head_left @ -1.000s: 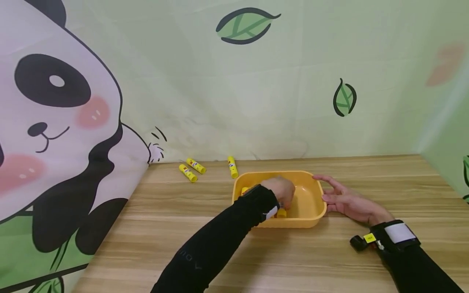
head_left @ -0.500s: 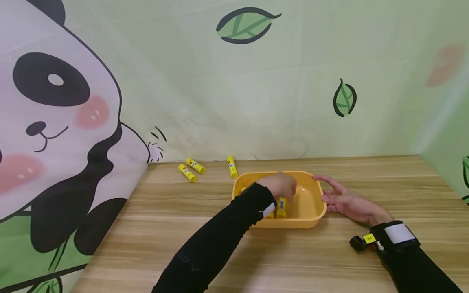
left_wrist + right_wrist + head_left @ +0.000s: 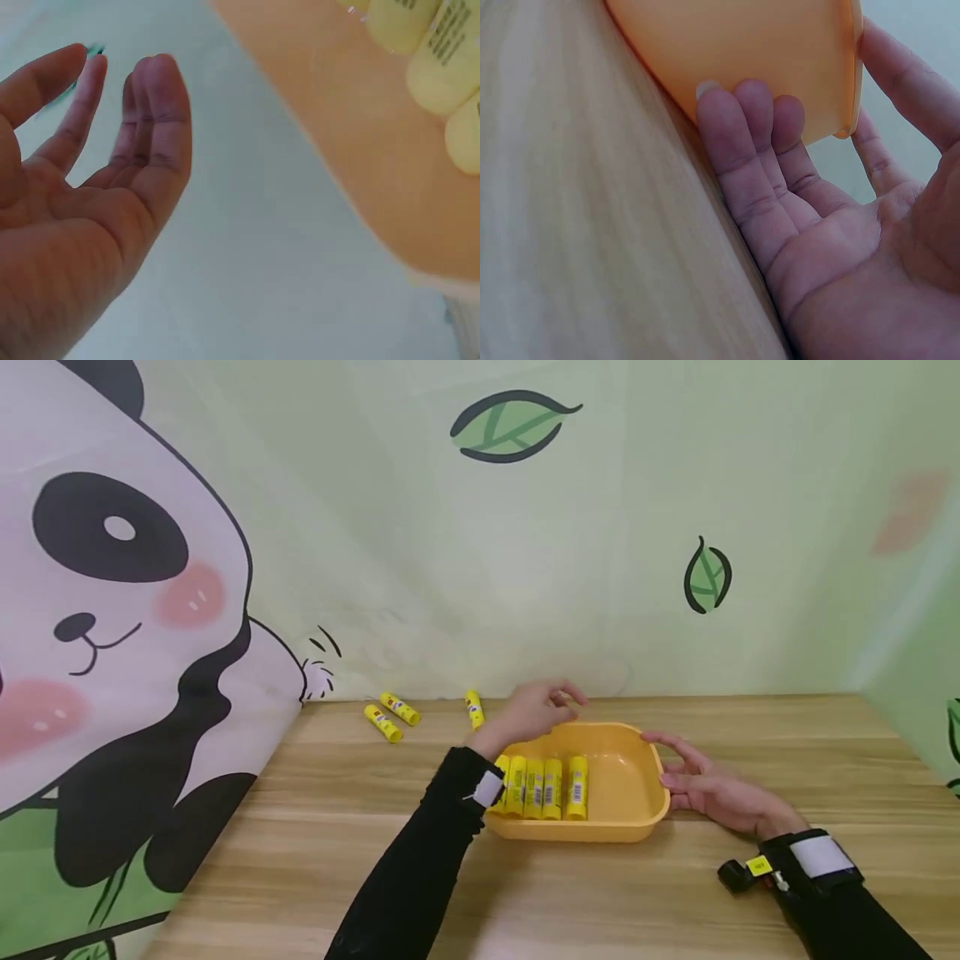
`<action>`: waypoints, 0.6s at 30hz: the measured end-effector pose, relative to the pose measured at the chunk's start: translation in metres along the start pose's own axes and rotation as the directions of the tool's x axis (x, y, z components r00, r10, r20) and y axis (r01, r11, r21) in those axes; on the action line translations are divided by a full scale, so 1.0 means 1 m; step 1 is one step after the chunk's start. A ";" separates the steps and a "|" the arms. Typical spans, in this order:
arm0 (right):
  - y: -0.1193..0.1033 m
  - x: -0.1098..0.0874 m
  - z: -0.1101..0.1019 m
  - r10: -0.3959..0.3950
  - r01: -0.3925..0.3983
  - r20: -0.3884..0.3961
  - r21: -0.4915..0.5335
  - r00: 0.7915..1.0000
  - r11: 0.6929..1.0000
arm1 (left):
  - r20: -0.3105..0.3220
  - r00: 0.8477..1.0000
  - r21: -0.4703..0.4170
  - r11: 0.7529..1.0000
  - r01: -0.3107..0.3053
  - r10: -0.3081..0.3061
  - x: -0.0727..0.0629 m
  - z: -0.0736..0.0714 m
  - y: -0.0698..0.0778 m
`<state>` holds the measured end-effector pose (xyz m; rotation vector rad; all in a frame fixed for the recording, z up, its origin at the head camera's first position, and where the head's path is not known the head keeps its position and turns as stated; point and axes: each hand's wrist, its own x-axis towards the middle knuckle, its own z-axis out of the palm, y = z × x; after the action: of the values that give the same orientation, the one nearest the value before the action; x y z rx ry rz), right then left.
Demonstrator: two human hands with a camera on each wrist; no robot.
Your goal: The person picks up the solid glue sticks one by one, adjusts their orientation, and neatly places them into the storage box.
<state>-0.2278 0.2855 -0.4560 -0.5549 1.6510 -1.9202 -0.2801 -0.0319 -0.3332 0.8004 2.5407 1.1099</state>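
Tubes (image 3: 534,789) of yellow colour, with small printed labels, lie inside an orange tray (image 3: 622,777) that stands on the wooden table (image 3: 292,868). I can count five of them from where I stand: four lie side by side at the left end, touching or nearly so, and one single tube (image 3: 577,787) lies to the right of this row, with a narrow gap between. The leftmost one is partly covered by the cuff of the left arm, so I cannot tell if more are behind it. The left hand (image 3: 531,713) is in the air over the far left part of the tray rim; it holds nothing, its fingers are loosely bent and the thumb is apart from them. The right hand (image 3: 708,789) is at the right end of the tray, spread rather wide, with several fingertips (image 3: 724,124) resting against the outer wall and another finger touching the rim. Three more tubes lie on the table outside the tray: a pair (image 3: 383,724) farther to the left, close together and both slanted, and one lone tube (image 3: 474,710) near the tray's far left corner, just beside the left hand. Behind the table hangs a pale green cloth (image 3: 420,560) with a big panda drawing (image 3: 217,672).
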 end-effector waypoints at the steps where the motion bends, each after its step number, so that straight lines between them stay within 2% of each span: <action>1: 0.001 0.000 0.000 -0.007 0.007 0.003 0.003 1.000 1.000 | -0.034 0.999 -0.027 0.999 -0.017 0.016 -0.003 -0.005 -0.002; 4: 0.001 0.000 0.000 -0.030 0.030 0.012 0.007 0.999 1.000 | -0.143 0.988 -0.099 0.992 -0.077 0.062 -0.011 -0.020 -0.010; 7: 0.002 0.000 -0.001 -0.041 0.041 0.025 0.018 0.999 0.999 | -0.239 0.967 -0.155 0.979 -0.131 0.091 -0.019 -0.034 -0.019; 9: 0.002 0.000 0.000 -0.036 0.035 0.029 0.022 0.999 0.999 | -0.284 0.954 -0.173 0.974 -0.147 0.093 -0.024 -0.040 -0.025; 12: 0.004 0.001 0.001 -0.026 0.025 0.031 0.027 0.999 0.999 | -0.320 0.943 -0.187 0.969 -0.159 0.093 -0.032 -0.046 -0.033; 18: 0.007 -0.001 0.003 -0.027 0.026 0.027 0.040 0.999 0.999 | -0.369 0.926 -0.210 0.964 -0.165 0.078 -0.037 -0.051 -0.044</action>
<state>-0.2238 0.2833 -0.4621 -0.5874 1.5922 -1.9514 -0.2887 -0.1084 -0.3305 0.7600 2.5903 1.7046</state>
